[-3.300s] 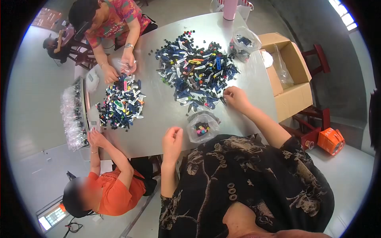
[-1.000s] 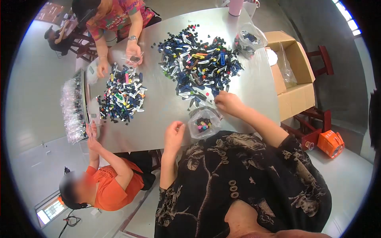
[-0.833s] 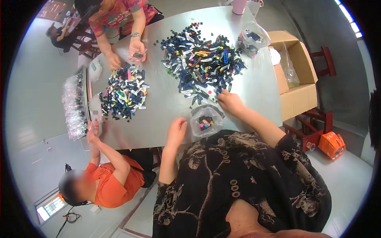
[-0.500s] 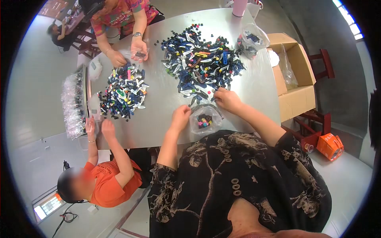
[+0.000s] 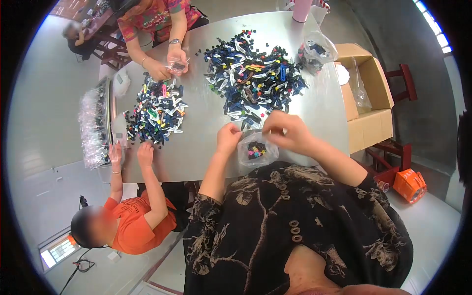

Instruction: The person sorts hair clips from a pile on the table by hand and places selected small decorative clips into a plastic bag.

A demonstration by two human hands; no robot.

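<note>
Your shiny grey surface [image 5: 201, 128] fills the middle of the room, a cardboard box [image 5: 371, 130] beyond its right edge. The larger clip pile [image 5: 255, 81] lies far, the smaller pile [image 5: 155, 113] left. The clear bag [image 5: 268, 158] sits at your near edge. Your left fingers pinch at its rim; you can't tell their grip. Your right fingers curl above its right side, blurred, contents hidden. A pink cup [image 5: 301, 11] is cut off.
</note>
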